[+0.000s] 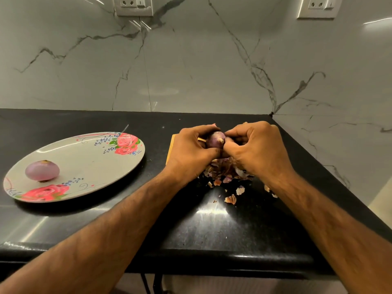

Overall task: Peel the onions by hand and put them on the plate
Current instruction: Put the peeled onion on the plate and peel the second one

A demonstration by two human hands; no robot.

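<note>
Red onion [215,140] right of frame centre, gripped by your left hand [192,153] | your right hand [257,149] pinches its skin | peel scraps [228,177] beneath on black counter [212,225] | peeled onion [42,170] on floral plate [89,158], left.

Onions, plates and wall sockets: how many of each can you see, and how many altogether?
Plate: 1
Onions: 2, the peeled onion and the held onion
Wall sockets: 2, the left socket and the right socket
Total: 5
</note>
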